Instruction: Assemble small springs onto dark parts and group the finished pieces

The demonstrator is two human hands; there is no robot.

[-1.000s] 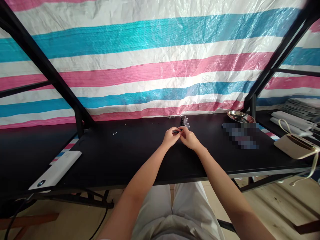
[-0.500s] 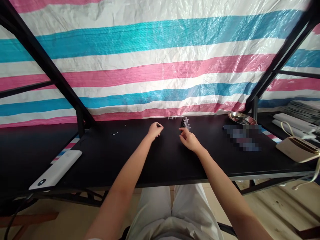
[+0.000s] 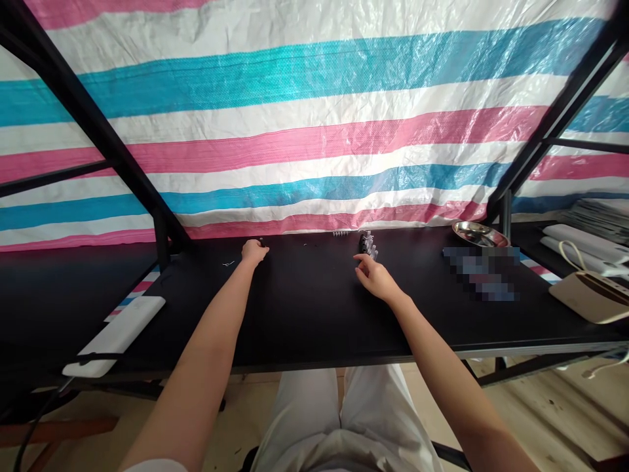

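My left hand is over the far left part of the black table. Its fingers are closed around a small black piece, too small to name and mostly covered. My right hand rests on the table farther right, loosely curled, thumb and index finger apart, with nothing visible between them. Just beyond its fingertips lies a cluster of small clear and black pieces. A row of thin silvery bits lies at the table's back edge, left of the cluster.
A thin white strand lies left of my left hand. At left is a white power-bank-like block with a cable. On the right are a shiny metal dish, a blurred patch and a beige pouch. Striped sheeting hangs behind.
My left hand has moved left across the table, away from my right hand, with the small black piece. My right hand has stayed by the cluster. A tiny light speck now shows between them.
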